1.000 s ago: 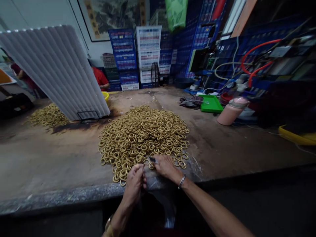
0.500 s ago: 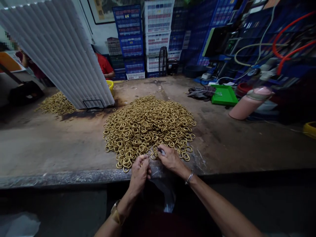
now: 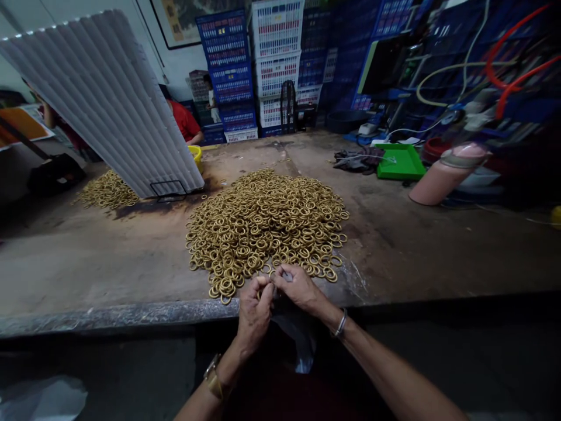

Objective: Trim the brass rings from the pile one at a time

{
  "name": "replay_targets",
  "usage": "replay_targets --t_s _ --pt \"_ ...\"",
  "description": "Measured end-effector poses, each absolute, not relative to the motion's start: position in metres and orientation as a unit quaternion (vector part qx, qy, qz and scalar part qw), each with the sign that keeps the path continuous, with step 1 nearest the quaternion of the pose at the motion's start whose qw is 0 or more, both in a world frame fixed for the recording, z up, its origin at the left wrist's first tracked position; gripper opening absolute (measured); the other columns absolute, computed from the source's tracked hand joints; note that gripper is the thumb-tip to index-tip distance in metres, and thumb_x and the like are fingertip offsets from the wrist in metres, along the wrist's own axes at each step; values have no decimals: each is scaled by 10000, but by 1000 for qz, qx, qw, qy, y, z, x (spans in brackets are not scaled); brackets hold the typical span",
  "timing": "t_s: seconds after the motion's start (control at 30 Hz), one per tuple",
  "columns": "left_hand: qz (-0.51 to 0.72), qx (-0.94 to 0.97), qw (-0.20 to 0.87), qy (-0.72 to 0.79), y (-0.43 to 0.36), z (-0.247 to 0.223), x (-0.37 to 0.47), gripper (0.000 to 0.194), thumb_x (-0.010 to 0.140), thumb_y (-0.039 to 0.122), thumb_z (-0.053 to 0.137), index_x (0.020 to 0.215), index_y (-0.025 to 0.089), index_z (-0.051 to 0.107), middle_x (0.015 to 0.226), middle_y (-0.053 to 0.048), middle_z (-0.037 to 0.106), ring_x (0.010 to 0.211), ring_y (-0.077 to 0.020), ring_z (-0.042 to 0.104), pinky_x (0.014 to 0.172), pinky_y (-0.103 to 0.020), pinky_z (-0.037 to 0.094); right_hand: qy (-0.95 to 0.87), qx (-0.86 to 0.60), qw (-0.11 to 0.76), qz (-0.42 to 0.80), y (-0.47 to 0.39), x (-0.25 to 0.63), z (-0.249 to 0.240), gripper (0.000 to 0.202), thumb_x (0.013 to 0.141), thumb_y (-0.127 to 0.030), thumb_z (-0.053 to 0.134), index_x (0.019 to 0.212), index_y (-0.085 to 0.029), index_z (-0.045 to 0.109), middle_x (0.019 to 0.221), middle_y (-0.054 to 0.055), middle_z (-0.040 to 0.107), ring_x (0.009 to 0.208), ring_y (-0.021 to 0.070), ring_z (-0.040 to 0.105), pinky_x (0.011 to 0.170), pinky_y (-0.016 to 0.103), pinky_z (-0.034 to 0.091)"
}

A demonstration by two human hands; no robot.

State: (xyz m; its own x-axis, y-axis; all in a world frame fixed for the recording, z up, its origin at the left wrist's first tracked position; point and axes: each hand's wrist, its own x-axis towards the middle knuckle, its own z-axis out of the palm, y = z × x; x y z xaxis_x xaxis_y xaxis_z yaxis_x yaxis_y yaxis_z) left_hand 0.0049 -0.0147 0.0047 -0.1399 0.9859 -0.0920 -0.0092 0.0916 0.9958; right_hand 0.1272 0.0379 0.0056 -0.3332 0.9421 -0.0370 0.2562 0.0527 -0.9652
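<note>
A broad heap of brass-coloured rings (image 3: 267, 216) lies on the worktable in front of me. My left hand (image 3: 255, 313) is closed at the table's front edge, with a bit of a brass-coloured ring showing between thumb and fingers. Close against it, my right hand (image 3: 302, 289) is pinched shut, its fingertips meeting the left ones. A small grey piece (image 3: 287, 276) shows in the right hand; its kind is not clear. Several loose rings lie just beyond both hands.
The worktable (image 3: 394, 251) has a plastic-covered front edge. A tall ribbed white panel (image 3: 114, 99) leans at the left, beside a second ring pile (image 3: 107, 190). Right: a green tray (image 3: 401, 162), dark cloth (image 3: 357, 159) and pink cylinder (image 3: 445, 178). A person in red (image 3: 186, 123) sits behind the panel.
My hands have come together: the right fingertips moved down and left, and the left hand rose slightly rightward to meet them. The view has shifted a little.
</note>
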Motion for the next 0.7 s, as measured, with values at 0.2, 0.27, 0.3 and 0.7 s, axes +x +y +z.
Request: replay_targets --t_s 0.2,0.27,0.3,0.7 --pt "464 373 649 473 -18 10 4 297 770 455 515 693 171 480 546 50 454 415 -56 403 377 -161 309 -603 -463 346 549 35 125 4 219 729 -341 495 598 -166 495 519 -50 462 484 70 393 483 183 321" --pt "478 353 666 452 -19 11 5 266 774 424 529 727 166 485 561 51 456 429 -51 403 381 -152 305 -587 -451 345 577 35 126 2 215 756 -328 450 624 -168 505 521 -44 484 462 70 401 476 185 328" --pt "483 345 669 447 -20 11 5 254 776 412 533 741 165 487 563 53 454 431 -49 401 381 -149 302 -582 -450 347 582 35 126 1 218 766 -318 432 627 -168 506 524 -40 494 458 72 408 476 187 332" --pt "474 401 589 518 -19 7 2 292 780 447 506 722 166 454 571 48 449 457 -54 415 418 -158 327 -812 -458 243 268 18 135 -11 98 713 -147 465 679 -184 550 569 -12 542 514 97 421 505 213 229"
